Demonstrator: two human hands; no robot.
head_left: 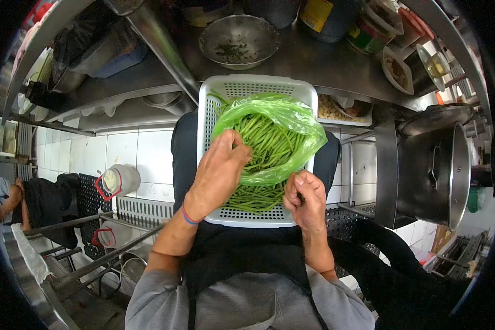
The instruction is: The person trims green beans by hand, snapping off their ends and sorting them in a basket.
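A white perforated basket point(258, 220) rests on the person's lap. Inside it lies an open green plastic bag point(308, 132) full of green beans point(272, 140), with more loose beans point(253, 198) below the bag. My left hand point(221, 165) is over the left side of the bag, its fingers curled and pressed together at the beans; what they hold is hidden. My right hand point(306, 199) is at the basket's lower right, just below the bag's edge, with fingers curled in a pinch; anything between them is too small to name.
A metal bowl point(239, 41) with green scraps stands on the steel shelf point(313, 71) ahead. To the right is a large steel pot point(434, 176). A white bucket point(118, 180) stands on the tiled floor at left. Part of another person point(8, 203) shows at far left.
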